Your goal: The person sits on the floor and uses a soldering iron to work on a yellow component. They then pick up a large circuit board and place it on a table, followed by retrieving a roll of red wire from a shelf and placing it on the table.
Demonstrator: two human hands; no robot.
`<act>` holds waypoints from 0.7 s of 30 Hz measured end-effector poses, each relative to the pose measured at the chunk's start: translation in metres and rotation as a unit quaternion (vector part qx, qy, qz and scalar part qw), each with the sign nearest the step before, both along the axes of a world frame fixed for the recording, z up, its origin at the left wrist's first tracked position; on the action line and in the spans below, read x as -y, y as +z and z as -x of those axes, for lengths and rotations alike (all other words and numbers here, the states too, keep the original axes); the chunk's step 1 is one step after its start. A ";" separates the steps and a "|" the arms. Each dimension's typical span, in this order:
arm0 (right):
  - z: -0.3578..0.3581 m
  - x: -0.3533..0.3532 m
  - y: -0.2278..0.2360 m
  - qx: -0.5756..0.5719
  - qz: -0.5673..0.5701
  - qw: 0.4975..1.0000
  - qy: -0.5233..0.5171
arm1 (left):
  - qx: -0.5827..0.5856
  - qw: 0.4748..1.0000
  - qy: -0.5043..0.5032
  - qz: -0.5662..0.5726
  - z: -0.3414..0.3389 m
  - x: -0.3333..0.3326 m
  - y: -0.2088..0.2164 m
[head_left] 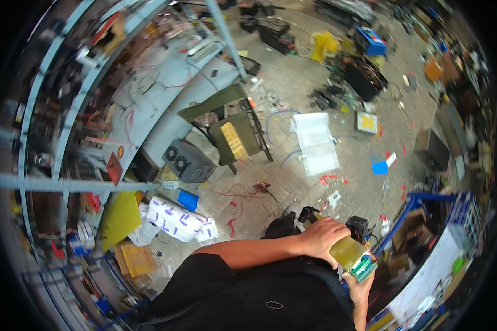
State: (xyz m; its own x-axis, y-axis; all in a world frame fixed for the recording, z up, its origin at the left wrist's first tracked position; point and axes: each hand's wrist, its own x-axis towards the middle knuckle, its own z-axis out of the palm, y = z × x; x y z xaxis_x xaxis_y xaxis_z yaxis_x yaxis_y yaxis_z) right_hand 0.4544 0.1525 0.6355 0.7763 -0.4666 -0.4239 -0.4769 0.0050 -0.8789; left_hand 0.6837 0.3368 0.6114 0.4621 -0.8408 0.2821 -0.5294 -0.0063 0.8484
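Observation:
My left hand [324, 238] grips the upper end of a flat yellow-green block with a green connector end [354, 256], held low at my front right. My right hand [357, 288] holds the same block from below, near its green end. My left forearm crosses over my dark shirt. Beneath the block, on the floor, stand small black boxes [359, 225] with cables.
A green folding chair [234, 129] stands on the concrete floor beside a workbench [165, 88] with wires. A grey fan unit [186, 161], a white sheet [316, 143], cardboard boxes [411, 229], a blue frame [414, 201] and scattered parts lie around.

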 end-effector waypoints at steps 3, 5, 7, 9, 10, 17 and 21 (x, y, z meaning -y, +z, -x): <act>-0.032 -0.007 0.029 0.035 -0.114 0.991 0.059 | 0.022 0.999 0.033 -0.031 0.004 -0.021 0.005; -0.043 -0.007 0.035 0.053 -0.170 0.979 0.104 | 0.038 0.997 0.049 -0.048 0.005 -0.036 0.012; -0.044 0.000 0.022 0.050 -0.222 0.964 0.135 | 0.060 0.994 0.075 -0.057 0.005 -0.055 0.018; -0.052 -0.008 0.018 0.045 -0.306 0.943 0.125 | 0.090 0.989 0.092 -0.076 0.006 -0.073 0.022; -0.060 -0.013 0.017 0.040 -0.341 0.932 0.117 | 0.104 0.986 0.100 -0.087 0.005 -0.083 0.024; -0.125 -0.084 -0.031 0.043 -0.457 0.871 0.177 | 0.181 0.952 0.162 -0.185 -0.020 -0.175 0.045; -0.169 -0.136 -0.040 0.044 -0.438 0.870 0.224 | 0.227 0.932 0.184 -0.214 -0.054 -0.245 0.044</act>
